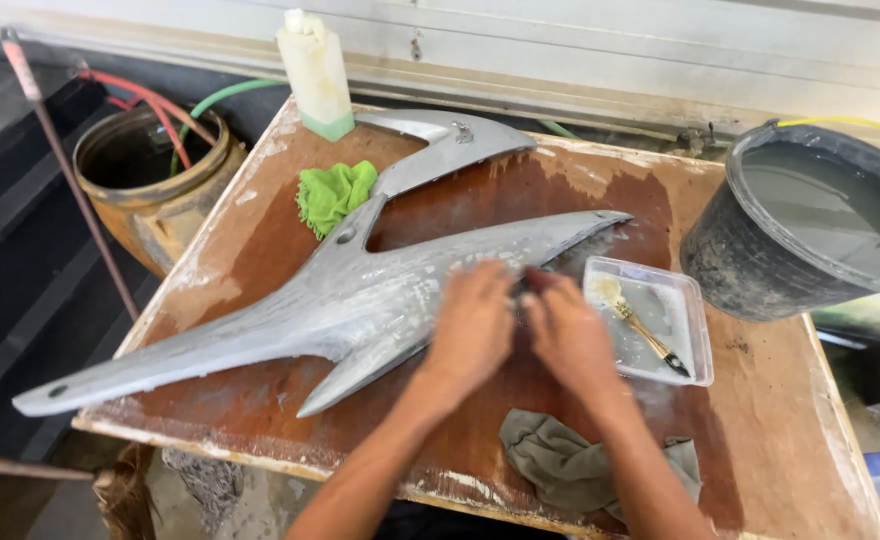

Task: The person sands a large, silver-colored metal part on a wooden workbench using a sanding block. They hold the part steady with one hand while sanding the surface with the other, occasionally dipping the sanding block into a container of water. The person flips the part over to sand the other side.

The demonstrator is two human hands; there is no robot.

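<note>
Both hands (520,325) press grey panel (360,295) mid-board (760,440).

Before you stands a worn brown wooden table (760,440), its edges whitened. On it lie a long grey forked plastic body panel (340,300), a crumpled green cloth (332,193), a white plastic bottle (316,75), a clear shallow tray (695,310) holding a brush (645,332), and a grey rag (565,465).

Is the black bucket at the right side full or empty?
Nearly full: the black bucket holds grey, cloudy liquid whose surface reaches close under its rim.
</note>
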